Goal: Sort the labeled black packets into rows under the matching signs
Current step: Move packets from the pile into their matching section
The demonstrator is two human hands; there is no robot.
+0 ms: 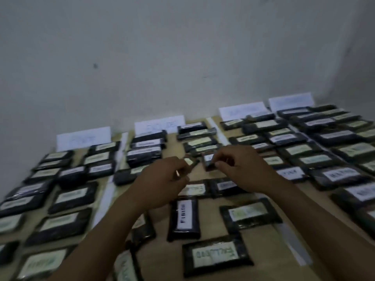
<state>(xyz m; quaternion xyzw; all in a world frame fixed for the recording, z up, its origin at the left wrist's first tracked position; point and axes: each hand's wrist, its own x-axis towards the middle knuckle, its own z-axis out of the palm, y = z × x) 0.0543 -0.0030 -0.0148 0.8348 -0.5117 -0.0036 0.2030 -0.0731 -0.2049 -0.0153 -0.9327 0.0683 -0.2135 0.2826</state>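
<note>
Both hands pinch one small black packet each, held above the second column.
Left hand (162, 179) grip is clamped on a packet (191, 162); right hand (245, 169) grip is clamped on another packet (209, 161), both lifted off the surface (211, 211). Step looks like reading labels before placing. Next move needs matching each label to a sign (159, 124). Signs are blurred and unreadable; loose packets (217, 256) near the body are unsorted, edges cut off.

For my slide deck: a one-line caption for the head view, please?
Left hand and right hand each hold a black packet above sorted rows beneath white signs.
</note>
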